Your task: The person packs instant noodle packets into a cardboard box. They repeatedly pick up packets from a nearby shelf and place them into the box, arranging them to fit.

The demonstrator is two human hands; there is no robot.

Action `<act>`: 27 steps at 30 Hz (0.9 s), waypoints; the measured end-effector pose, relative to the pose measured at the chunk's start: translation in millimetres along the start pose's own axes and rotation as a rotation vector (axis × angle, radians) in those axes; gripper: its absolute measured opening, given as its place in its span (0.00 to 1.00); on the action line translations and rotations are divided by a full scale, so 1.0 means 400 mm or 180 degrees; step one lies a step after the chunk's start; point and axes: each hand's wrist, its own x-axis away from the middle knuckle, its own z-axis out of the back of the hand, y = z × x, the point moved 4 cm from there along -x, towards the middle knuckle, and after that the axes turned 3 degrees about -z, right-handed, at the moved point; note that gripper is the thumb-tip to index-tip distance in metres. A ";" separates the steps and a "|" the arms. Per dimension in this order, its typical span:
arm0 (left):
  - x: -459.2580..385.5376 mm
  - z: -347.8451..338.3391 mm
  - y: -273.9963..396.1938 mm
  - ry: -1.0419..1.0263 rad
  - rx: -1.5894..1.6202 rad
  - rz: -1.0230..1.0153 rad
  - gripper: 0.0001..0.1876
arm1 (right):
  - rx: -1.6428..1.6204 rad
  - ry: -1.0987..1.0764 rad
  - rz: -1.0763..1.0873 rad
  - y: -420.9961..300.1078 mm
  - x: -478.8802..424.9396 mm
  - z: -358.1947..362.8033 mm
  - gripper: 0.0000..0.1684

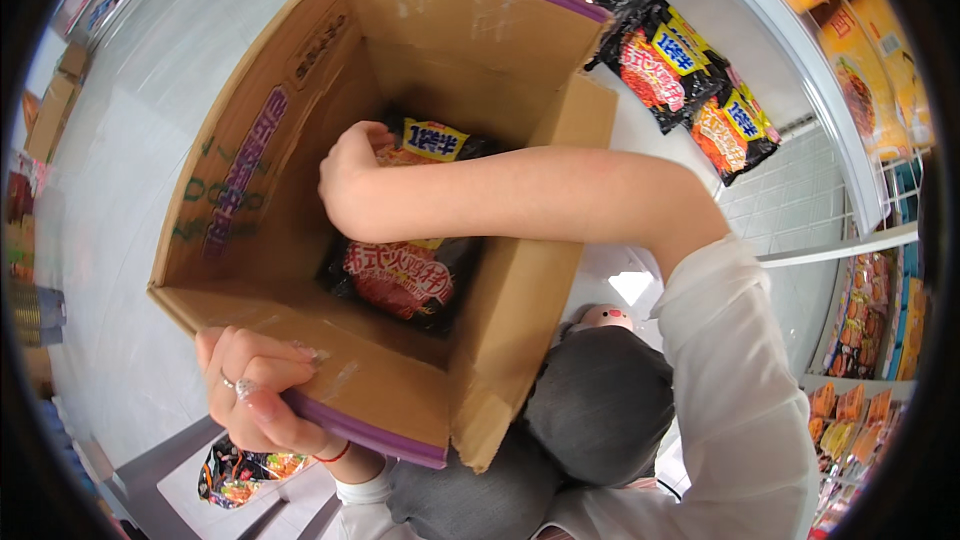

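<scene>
A large open cardboard box with purple-edged flaps stands tilted before me. My left hand, wearing a ring and a red bracelet, grips the box's near rim at the lower left. My right hand reaches down inside, over black and red noodle packets. One packet lies at the bottom, partly covered by my forearm; another packet shows just beyond the wrist. The fingertips of my right hand are largely hidden, so whether they hold a packet cannot be told.
Matching noodle packets lie on a white shelf beyond the box. Yellow packages fill a rack at upper right, with a wire basket edge below. More goods line a shelf on the right. A black packet lies at lower left.
</scene>
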 end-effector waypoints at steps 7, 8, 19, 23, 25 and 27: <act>0.011 0.020 -0.018 -0.0073 -0.0132 0.0155 0.23 | -0.3075 0.4965 0.0877 0.263 0.396 -0.010 0.06; 0.010 0.023 -0.015 -0.0060 -0.0182 0.0177 0.23 | -0.2971 0.5498 0.0459 0.297 0.445 -0.053 0.06; 0.002 0.011 -0.010 -0.0056 -0.0062 0.0123 0.23 | -0.2943 0.2623 -0.3359 0.810 0.486 -0.951 0.23; -0.002 0.011 -0.010 -0.0035 -0.0090 0.0123 0.22 | -0.2463 0.1579 -0.3626 0.797 0.415 -1.020 0.36; -0.001 0.013 -0.016 -0.0081 -0.0022 0.0096 0.22 | -0.2373 0.1200 -0.4131 0.771 0.399 -0.996 0.38; -0.006 0.020 -0.016 -0.0139 -0.0056 0.0064 0.22 | -0.2441 0.0700 -0.4255 0.742 0.380 -0.944 0.43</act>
